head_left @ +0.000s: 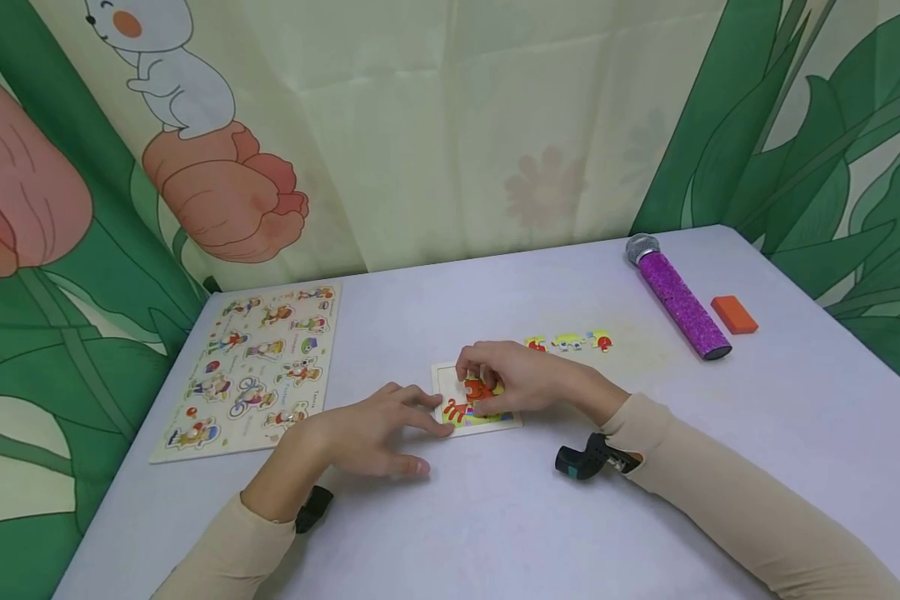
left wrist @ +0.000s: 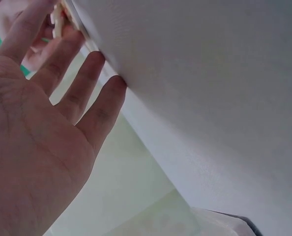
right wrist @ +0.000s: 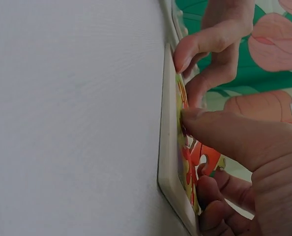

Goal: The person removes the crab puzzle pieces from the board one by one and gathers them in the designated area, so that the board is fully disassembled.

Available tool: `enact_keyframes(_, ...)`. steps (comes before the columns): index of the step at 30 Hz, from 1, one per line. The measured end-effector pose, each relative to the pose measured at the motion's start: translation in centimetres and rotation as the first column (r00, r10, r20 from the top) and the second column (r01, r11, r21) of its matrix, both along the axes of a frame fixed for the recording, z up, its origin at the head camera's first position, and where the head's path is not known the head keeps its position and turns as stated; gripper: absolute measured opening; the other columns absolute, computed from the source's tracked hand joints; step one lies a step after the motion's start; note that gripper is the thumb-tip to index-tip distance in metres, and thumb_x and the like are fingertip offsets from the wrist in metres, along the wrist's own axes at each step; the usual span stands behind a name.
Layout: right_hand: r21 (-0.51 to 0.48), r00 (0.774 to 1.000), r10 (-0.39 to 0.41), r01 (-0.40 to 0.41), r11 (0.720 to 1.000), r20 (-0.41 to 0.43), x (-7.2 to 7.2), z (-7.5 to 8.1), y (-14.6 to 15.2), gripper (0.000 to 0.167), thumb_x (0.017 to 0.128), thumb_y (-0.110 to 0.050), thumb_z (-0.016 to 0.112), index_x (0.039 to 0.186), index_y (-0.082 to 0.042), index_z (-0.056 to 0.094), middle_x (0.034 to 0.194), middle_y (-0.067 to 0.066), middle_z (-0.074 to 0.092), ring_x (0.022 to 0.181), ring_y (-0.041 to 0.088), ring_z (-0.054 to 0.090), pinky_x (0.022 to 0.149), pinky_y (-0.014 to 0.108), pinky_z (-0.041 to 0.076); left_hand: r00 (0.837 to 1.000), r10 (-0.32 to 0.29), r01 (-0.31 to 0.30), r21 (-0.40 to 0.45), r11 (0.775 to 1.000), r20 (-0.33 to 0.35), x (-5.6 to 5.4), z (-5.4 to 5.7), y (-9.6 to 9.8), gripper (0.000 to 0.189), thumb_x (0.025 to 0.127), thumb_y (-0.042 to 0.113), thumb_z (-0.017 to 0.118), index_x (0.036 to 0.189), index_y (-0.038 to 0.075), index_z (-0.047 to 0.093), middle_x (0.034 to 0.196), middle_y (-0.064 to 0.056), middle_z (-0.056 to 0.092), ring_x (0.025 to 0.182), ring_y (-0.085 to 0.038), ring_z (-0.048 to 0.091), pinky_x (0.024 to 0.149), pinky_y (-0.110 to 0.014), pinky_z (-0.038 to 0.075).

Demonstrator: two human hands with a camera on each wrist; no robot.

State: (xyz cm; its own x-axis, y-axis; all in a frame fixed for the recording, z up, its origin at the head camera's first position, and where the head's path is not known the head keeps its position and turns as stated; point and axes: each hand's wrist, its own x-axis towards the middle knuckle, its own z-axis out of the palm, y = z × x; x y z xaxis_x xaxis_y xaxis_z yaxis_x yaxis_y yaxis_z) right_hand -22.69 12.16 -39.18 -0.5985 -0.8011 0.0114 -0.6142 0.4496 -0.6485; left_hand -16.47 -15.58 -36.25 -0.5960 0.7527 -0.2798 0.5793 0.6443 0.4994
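Beige sleeves [head_left: 735, 492] reach in over the white table [head_left: 495, 533], a black device [head_left: 581, 461] at the right wrist. The left hand [head_left: 375, 429] lies with fingers spread, their tips touching the left side of the small puzzle [head_left: 489, 428], which rests flat on the table. The right hand [head_left: 525, 375], curled over that puzzle, pinches a tilted orange piece [right wrist: 213, 155] between thumb and fingers. Loose pieces [head_left: 567, 342] lie in a row just beyond the right hand; a large picture board [head_left: 270, 371] lies to the left. Farther right are a purple microphone [head_left: 682, 304] and an orange block [head_left: 735, 314], and behind everything hangs a printed curtain [head_left: 435, 150].
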Motion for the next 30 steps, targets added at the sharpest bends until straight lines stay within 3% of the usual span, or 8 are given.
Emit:
enact_keyframes(8,-0.002,0.998,-0.021,0.021,1.000,-0.059,0.2,0.1,0.1,0.034,0.091,-0.022,0.078,0.122,-0.016,0.066,0.098,-0.005,0.062,0.082,0.015,0.061,0.077,0.029,0.052,1.000,0.003,-0.003,0.009,1.000,-0.002,0.0,0.0,0.0,0.049,0.092,0.043,0.075,0.138,0.030,0.066,0.159,-0.001,0.042,0.140,-0.024,0.036,0.114,-0.053,0.036)
enact_keyframes(18,-0.113,0.999,-0.001,0.007,0.994,0.053,-0.2,-0.1,1.3,0.038,0.092,-0.029,0.080,0.127,-0.019,0.069,0.107,-0.011,0.068,0.086,0.012,0.063,0.080,0.030,0.054,1.000,0.003,-0.003,-0.007,1.000,-0.003,-0.1,-0.3,-0.1,0.051,0.092,0.048,0.074,0.140,0.033,0.065,0.160,0.001,0.041,0.139,-0.023,0.037,0.113,-0.054,0.037)
enact_keyframes(22,-0.151,0.998,0.023,-0.014,0.988,0.055,-0.3,0.0,1.8,0.037,0.092,-0.031,0.079,0.126,-0.018,0.070,0.114,-0.011,0.070,0.090,0.013,0.065,0.083,0.034,0.056,1.000,0.001,-0.001,-0.012,1.000,-0.008,-0.1,-0.3,-0.2,0.052,0.092,0.049,0.074,0.140,0.033,0.065,0.160,0.002,0.041,0.139,-0.023,0.037,0.113,-0.054,0.037)
enact_keyframes(30,-0.108,0.999,-0.017,0.021,0.994,0.034,-0.1,0.9,3.7,0.038,0.092,-0.027,0.080,0.127,-0.017,0.070,0.116,-0.008,0.069,0.089,0.014,0.064,0.082,0.034,0.057,1.000,0.009,-0.009,-0.017,1.000,-0.004,0.0,-0.2,0.0,0.051,0.091,0.047,0.075,0.139,0.033,0.065,0.160,0.001,0.041,0.140,-0.023,0.036,0.114,-0.053,0.036)
